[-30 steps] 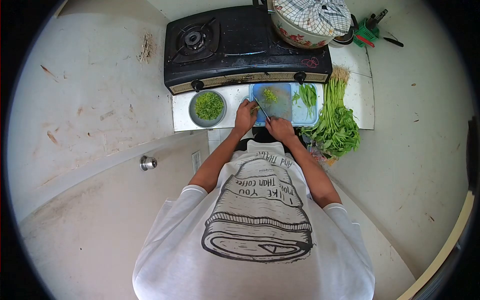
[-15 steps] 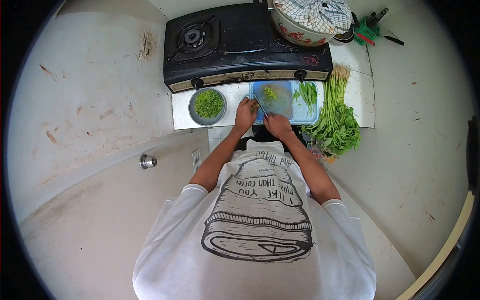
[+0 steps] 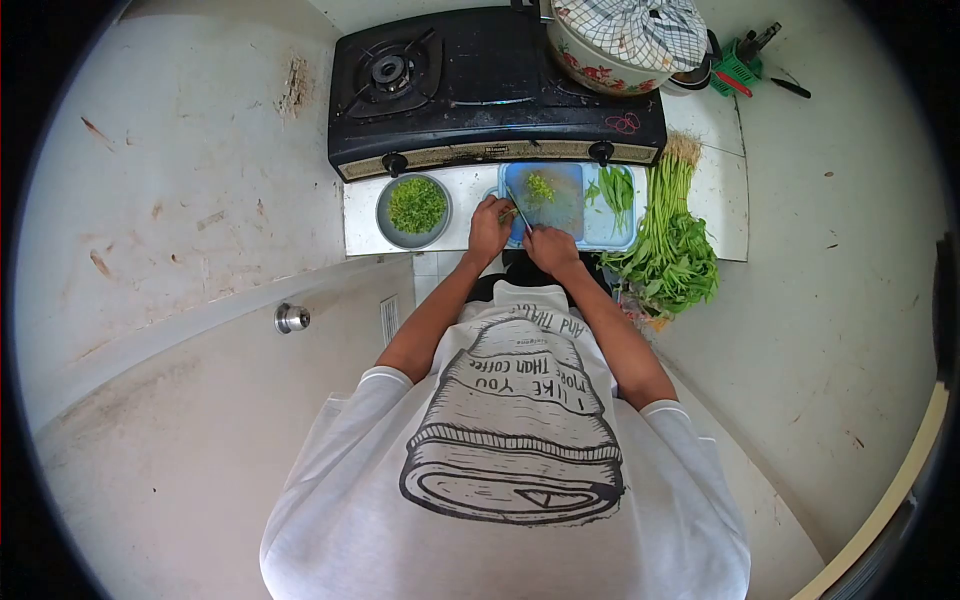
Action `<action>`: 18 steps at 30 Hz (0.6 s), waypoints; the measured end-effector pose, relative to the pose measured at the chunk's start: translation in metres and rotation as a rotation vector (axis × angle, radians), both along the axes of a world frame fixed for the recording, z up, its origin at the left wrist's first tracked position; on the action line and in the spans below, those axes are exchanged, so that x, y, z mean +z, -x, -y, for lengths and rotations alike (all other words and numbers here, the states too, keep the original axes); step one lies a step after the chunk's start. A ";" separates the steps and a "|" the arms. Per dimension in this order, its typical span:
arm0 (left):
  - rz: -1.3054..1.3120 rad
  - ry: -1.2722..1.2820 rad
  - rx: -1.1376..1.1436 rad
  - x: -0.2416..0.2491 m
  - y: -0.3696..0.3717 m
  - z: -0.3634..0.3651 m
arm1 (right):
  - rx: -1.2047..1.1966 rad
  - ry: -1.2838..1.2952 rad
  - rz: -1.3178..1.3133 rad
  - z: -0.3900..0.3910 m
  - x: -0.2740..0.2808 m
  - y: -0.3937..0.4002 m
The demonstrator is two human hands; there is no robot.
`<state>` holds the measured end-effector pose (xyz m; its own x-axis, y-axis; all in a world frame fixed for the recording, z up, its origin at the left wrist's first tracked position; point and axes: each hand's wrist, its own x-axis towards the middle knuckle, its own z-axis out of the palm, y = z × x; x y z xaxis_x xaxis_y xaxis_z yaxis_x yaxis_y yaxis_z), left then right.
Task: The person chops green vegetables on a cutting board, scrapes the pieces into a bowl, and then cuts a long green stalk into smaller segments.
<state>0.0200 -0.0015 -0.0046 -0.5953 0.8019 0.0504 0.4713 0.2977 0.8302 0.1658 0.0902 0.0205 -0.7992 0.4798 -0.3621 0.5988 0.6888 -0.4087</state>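
My right hand (image 3: 552, 248) is closed around the handle of a knife (image 3: 521, 214), whose blade slants up and left over the blue cutting board (image 3: 570, 215). At the board's left edge, my left hand (image 3: 490, 228) pinches a small bunch of green stems (image 3: 508, 212) beside the blade. A little pile of chopped greens (image 3: 540, 186) lies on the board above the knife. Several whole leafy stems (image 3: 617, 192) rest on the board's right side. Left of my hands stands a grey bowl (image 3: 385, 226) holding finely chopped greens (image 3: 417, 206).
A black gas stove (image 3: 490, 125) runs along the back, with a cloth-covered flowered pot (image 3: 600, 68) on its right. Right of the board, a large bunch of leafy greens (image 3: 675, 240) hangs over the counter's front edge. A green basket (image 3: 737, 68) with utensils sits at back right.
The view has shifted very slightly. Both hands stay at the board's left side, and my right hand with the knife has moved only a touch to the left.
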 end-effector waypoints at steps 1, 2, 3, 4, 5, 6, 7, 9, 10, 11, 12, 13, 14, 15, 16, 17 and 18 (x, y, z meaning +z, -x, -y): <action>-0.015 -0.003 -0.004 -0.001 0.000 0.000 | -0.003 0.005 0.011 -0.001 0.000 -0.005; -0.030 -0.006 -0.007 -0.003 0.000 0.000 | -0.004 0.010 0.023 -0.003 0.001 -0.009; -0.032 -0.004 -0.008 -0.003 0.001 -0.001 | -0.003 0.009 0.025 -0.005 0.002 -0.014; -0.034 -0.002 -0.008 -0.002 0.001 -0.002 | -0.002 0.008 0.028 -0.007 0.002 -0.019; -0.033 0.002 -0.009 -0.002 0.000 -0.002 | -0.002 0.008 0.032 -0.009 0.003 -0.023; -0.028 0.002 -0.014 0.000 -0.001 -0.002 | -0.026 0.004 0.040 -0.012 0.001 -0.026; -0.023 0.002 -0.019 0.002 -0.001 -0.004 | -0.050 -0.001 0.046 -0.016 -0.002 -0.027; -0.017 -0.003 -0.033 0.006 -0.001 -0.006 | -0.078 -0.016 0.045 -0.019 -0.001 -0.028; -0.016 -0.008 -0.043 0.008 -0.001 -0.007 | -0.082 -0.026 0.037 -0.020 0.001 -0.027; -0.015 -0.013 -0.053 0.010 0.000 -0.009 | -0.086 -0.037 0.028 -0.020 0.004 -0.026; -0.003 -0.021 -0.056 0.005 0.001 -0.010 | -0.081 -0.025 0.033 -0.019 0.004 -0.025; 0.010 -0.028 -0.059 0.000 0.002 -0.010 | -0.076 -0.014 0.038 -0.017 0.005 -0.024; 0.022 -0.036 -0.063 -0.004 0.003 -0.011 | -0.071 -0.001 0.043 -0.015 0.005 -0.023; 0.039 -0.022 -0.056 -0.002 0.002 -0.011 | -0.061 0.008 0.028 -0.013 0.005 -0.023; 0.056 -0.008 -0.049 0.001 0.002 -0.011 | -0.051 0.017 0.013 -0.010 0.006 -0.024; 0.072 0.005 -0.042 0.003 0.002 -0.011 | -0.042 0.027 -0.002 -0.008 0.006 -0.023; 0.064 0.005 -0.042 0.001 0.003 -0.012 | -0.031 0.032 -0.003 -0.007 0.005 -0.023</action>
<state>0.0174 0.0103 -0.0033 -0.5631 0.8264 0.0087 0.4291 0.2834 0.8576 0.1885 0.0968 0.0253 -0.7851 0.4929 -0.3752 0.6185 0.6561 -0.4323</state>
